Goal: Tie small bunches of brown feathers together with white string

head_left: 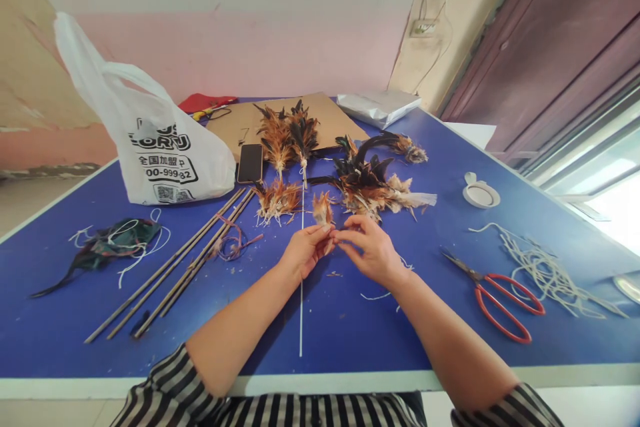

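your left hand [309,250] pinching brown feather tuft [323,208], right hand [371,253] beside tuft's base, fingers half-curled, contact hidden, can't tell grip

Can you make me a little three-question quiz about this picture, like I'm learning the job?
1. Fill in: the left hand pinches a small tuft of orange-and-white ____.
2. True or false: the black rectangular phone lies to the right of the white plastic bag.
3. Which hand is nearer the red-handled metal scissors?
a) left hand
b) right hand

Key: 1. feathers; 2. true; 3. b.
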`<state>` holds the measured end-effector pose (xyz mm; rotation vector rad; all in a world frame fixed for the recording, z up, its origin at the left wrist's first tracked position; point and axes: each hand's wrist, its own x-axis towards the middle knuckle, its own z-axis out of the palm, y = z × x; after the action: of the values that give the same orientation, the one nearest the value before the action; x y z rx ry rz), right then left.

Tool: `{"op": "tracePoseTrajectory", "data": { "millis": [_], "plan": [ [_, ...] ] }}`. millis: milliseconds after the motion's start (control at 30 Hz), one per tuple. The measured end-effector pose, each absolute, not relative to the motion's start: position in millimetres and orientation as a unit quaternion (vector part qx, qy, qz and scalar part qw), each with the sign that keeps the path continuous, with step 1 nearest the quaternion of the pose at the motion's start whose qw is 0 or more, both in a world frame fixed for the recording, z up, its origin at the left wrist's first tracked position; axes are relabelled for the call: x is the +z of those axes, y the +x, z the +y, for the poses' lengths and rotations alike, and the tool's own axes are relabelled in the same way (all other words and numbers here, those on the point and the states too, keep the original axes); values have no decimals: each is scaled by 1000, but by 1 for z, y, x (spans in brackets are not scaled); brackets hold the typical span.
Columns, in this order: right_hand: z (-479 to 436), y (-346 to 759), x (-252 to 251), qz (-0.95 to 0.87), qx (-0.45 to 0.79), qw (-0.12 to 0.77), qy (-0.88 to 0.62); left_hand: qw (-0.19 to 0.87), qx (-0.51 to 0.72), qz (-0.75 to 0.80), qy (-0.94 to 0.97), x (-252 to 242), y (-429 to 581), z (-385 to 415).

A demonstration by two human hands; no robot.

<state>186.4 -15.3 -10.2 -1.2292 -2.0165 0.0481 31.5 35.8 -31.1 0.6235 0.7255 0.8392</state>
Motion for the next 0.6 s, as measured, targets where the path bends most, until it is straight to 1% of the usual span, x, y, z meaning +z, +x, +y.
{"op": "tracePoseTrajectory", "data": {
  "millis": [100,233,433,600],
  "plan": [
    [-19,179,-8,-823,-50,312,-472,804,393,337,294,-32,32,35],
    [-20,174,-7,-821,-95,272,-493,792,391,339,323,-33,33,32],
    [-19,175,-6,-824,-122,257,-489,794,382,336,331,-33,32,32],
    [-19,177,-7,-825,-91,276,-484,817,345,343,308,-34,30,33]
  ]
}}
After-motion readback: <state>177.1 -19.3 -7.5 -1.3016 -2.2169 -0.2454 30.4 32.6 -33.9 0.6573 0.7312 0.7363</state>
